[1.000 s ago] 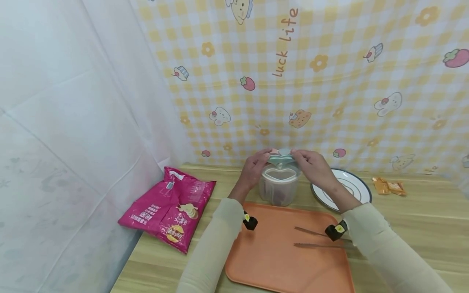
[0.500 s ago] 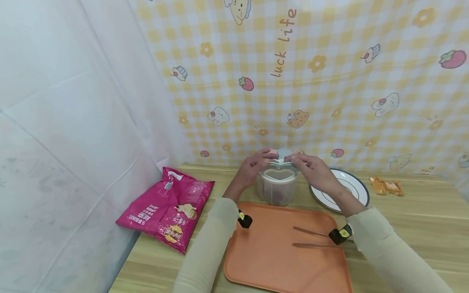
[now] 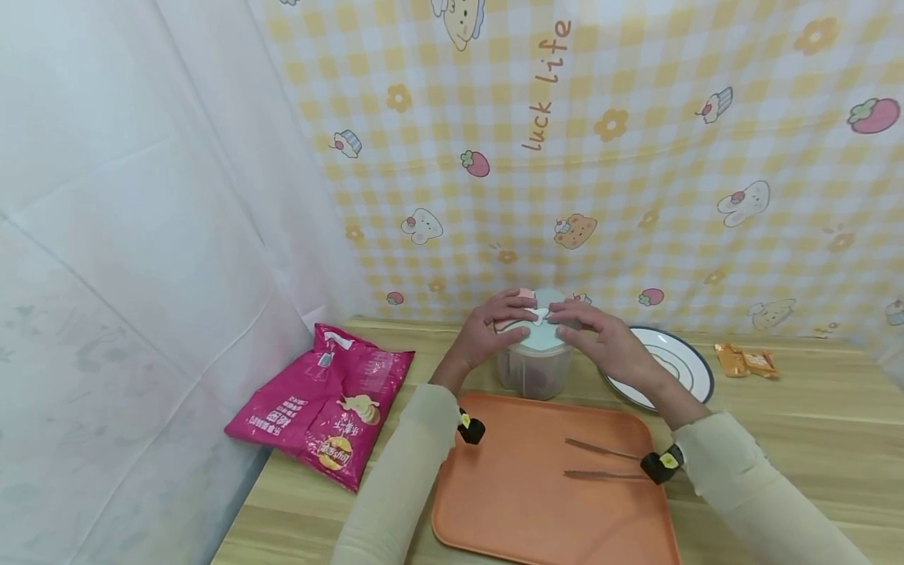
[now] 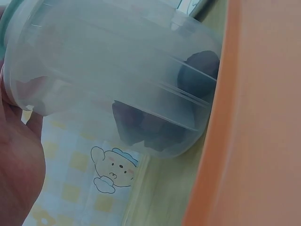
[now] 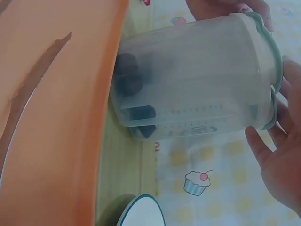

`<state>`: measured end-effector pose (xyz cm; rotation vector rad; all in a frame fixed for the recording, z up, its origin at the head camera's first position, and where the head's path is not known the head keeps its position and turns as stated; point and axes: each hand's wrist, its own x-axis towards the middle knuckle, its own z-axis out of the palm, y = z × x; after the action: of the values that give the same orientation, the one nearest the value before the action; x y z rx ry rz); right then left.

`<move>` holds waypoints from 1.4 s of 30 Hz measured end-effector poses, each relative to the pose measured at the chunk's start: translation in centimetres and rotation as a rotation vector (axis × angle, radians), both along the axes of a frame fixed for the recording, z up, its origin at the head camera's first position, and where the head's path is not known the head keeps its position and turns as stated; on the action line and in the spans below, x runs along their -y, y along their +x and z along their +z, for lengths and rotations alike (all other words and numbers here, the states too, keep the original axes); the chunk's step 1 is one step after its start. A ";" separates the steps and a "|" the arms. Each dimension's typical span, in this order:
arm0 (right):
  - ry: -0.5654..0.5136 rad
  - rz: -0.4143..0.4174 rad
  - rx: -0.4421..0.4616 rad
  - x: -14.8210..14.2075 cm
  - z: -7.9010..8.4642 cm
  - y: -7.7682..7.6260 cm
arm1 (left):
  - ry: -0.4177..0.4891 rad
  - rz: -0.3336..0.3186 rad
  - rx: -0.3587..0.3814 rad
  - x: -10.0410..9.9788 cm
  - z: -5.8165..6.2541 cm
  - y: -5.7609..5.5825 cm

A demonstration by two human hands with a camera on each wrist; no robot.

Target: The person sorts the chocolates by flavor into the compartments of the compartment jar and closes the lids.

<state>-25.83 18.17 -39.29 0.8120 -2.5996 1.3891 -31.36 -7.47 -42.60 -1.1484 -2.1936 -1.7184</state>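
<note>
A clear plastic storage canister [image 3: 534, 377] stands upright behind the tray, with several dark pieces [image 4: 146, 125] at its bottom. Its divided lid has pink, pale blue and mint green parts, and the mint green flap [image 3: 542, 337] lies flat over the near opening. My left hand [image 3: 483, 329] rests on the lid's left side, fingers spread across the top. From the right, my right hand [image 3: 610, 345] lays its extended fingers on the lid. In the right wrist view its thumb touches close to the canister's rim [image 5: 256, 70].
An orange tray [image 3: 523, 502] lies in front, with metal tongs [image 3: 603, 475] reaching over its right side. A blue-rimmed white plate [image 3: 695, 369] is right of the canister, beside small orange packets [image 3: 745, 361]. A magenta chip bag [image 3: 321, 400] lies at left. A checked curtain [image 3: 452, 102] hangs behind.
The mint green flap, raised between both hands a second ago, has come down flat and covers the heart-shaped opening. Both hands have moved from pinching its edge to resting on the lid.
</note>
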 end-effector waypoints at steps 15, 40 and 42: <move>-0.011 0.005 -0.005 -0.1 -0.4 0.1 | -0.021 -0.007 0.000 0.2 -0.1 0.0; 0.292 0.045 -0.257 -0.7 0.9 1.5 | -0.339 0.047 -0.217 2.0 2.8 2.9; 0.350 0.047 -0.309 -0.9 0.9 2.3 | -0.393 0.021 -0.259 2.2 3.0 3.9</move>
<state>-23.55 19.06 -38.43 1.0400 -2.6156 0.7464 -27.49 -9.66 -39.61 -1.3330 -2.4206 -1.0796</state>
